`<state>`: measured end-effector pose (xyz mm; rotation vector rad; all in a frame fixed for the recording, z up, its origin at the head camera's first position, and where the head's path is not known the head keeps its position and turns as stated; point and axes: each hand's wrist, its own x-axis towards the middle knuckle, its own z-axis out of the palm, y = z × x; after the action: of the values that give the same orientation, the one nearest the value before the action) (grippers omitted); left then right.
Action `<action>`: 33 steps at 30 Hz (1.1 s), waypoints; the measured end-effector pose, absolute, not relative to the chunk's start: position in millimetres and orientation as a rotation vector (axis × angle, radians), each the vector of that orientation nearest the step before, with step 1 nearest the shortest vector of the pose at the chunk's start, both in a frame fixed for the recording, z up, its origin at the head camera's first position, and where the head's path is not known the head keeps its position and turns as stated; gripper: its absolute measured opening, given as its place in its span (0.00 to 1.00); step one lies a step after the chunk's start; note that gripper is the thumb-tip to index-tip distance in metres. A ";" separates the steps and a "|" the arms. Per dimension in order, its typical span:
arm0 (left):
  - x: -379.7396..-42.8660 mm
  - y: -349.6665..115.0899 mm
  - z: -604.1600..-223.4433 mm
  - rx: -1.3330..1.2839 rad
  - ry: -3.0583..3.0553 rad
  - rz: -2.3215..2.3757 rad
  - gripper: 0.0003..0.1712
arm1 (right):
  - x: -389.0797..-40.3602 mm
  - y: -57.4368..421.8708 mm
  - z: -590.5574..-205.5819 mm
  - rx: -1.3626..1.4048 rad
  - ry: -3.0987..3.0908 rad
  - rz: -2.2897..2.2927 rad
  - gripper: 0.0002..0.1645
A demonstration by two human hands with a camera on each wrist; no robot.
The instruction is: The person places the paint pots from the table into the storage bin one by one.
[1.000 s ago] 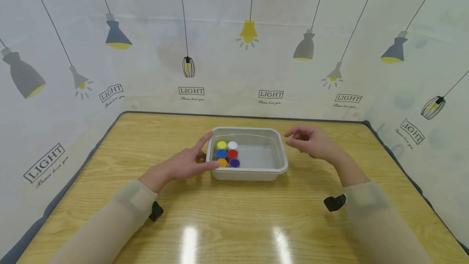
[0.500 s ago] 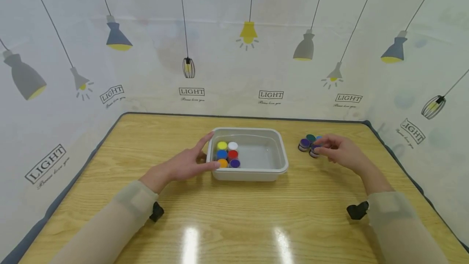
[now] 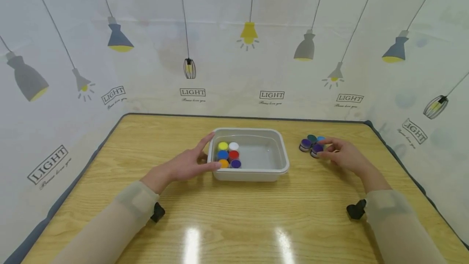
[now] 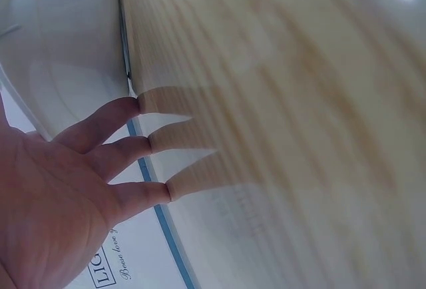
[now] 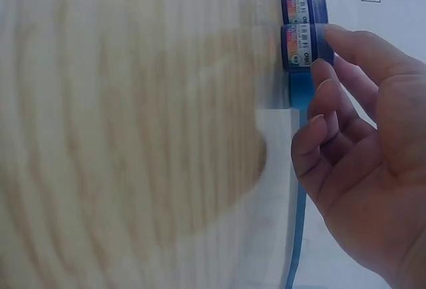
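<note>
My left hand (image 3: 185, 163) rests against the left end of a white plastic tub (image 3: 253, 171), its thumb over the near rim and index finger at the far corner. In the left wrist view, other fingers (image 4: 110, 156) are straight, tips on the tabletop. Inside the tub, small paint jars stand at the left, with yellow (image 3: 222, 146), white (image 3: 233, 146), blue (image 3: 222, 155), red (image 3: 233, 155), orange (image 3: 223, 163) and purple lids (image 3: 235, 163). My right hand (image 3: 342, 156) pinches the lid of a purple-lidded paint jar (image 5: 299, 46) between thumb and index finger; it stands on the table.
Beside the pinched jar stand another purple-lidded jar (image 3: 305, 145), a dark green-lidded one (image 3: 312, 138) and a light blue-lidded one (image 3: 321, 138). The wooden table (image 3: 234, 215) meets a lamp-printed backdrop (image 3: 227, 72) along its far and side edges.
My right hand has moved from beside the tub's right end to the group of jars, uncovering them, and its fingers have closed on the near purple-lidded jar. The left hand and tub stay put.
</note>
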<state>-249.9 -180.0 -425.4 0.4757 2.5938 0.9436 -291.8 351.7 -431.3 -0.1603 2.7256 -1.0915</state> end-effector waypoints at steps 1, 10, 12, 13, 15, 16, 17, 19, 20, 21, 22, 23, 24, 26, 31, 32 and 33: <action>-249.8 -180.1 -425.2 0.476 2.594 0.944 0.63 | -293.0 351.1 -432.4 -0.150 2.730 -1.079 0.38; -251.2 -179.5 -426.8 0.474 2.593 0.940 0.63 | -295.3 347.0 -435.9 -0.131 2.763 -1.060 0.39; -251.7 -180.0 -427.2 0.476 2.592 0.941 0.63 | -294.5 346.1 -435.2 -0.131 2.775 -1.046 0.38; -251.7 -180.3 -427.3 0.479 2.590 0.945 0.63 | -294.1 345.9 -434.9 -0.134 2.780 -1.039 0.37; -251.8 -180.9 -427.8 0.487 2.587 0.953 0.64 | -292.8 344.5 -433.4 -0.143 2.794 -1.023 0.36; -251.9 -181.3 -427.9 0.494 2.587 0.955 0.64 | -291.9 343.7 -432.6 -0.153 2.803 -1.016 0.36; -251.7 -181.5 -427.8 0.496 2.586 0.961 0.64 | -291.0 342.7 -431.5 -0.163 2.812 -1.011 0.35; -251.6 -181.3 -427.9 0.495 2.587 0.968 0.64 | -288.3 339.9 -428.8 -0.188 2.829 -1.007 0.35; -251.5 -181.2 -428.0 0.494 2.589 0.967 0.63 | -286.5 338.1 -426.9 -0.203 2.837 -1.008 0.35; -251.4 -181.0 -428.0 0.493 2.591 0.967 0.63 | -284.8 336.4 -424.8 -0.219 2.840 -1.017 0.35; -251.2 -180.8 -427.9 0.490 2.593 0.966 0.63 | -282.7 334.0 -422.3 -0.234 2.847 -1.020 0.35; -251.0 -180.5 -427.9 0.486 2.594 0.967 0.63 | -280.8 331.4 -419.5 -0.251 2.849 -1.027 0.34; -250.9 -180.4 -427.9 0.487 2.596 0.964 0.63 | -278.9 328.5 -416.4 -0.265 2.850 -1.035 0.34; -250.4 -180.3 -427.7 0.491 2.599 0.960 0.63 | -275.6 321.9 -409.7 -0.302 2.849 -1.055 0.32; -249.7 -180.1 -426.7 0.487 2.602 0.957 0.63 | -269.9 301.4 -393.4 -0.368 2.843 -1.115 0.29; -249.7 -179.9 -426.5 0.484 2.601 0.956 0.63 | -269.5 297.2 -391.0 -0.374 2.841 -1.125 0.29; -249.9 -179.8 -426.3 0.480 2.599 0.956 0.63 | -269.1 292.8 -388.8 -0.385 2.839 -1.133 0.28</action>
<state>-249.9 -179.8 -426.3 0.4804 2.5993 0.9558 -269.1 292.8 -388.8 -0.3853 2.8390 -1.1335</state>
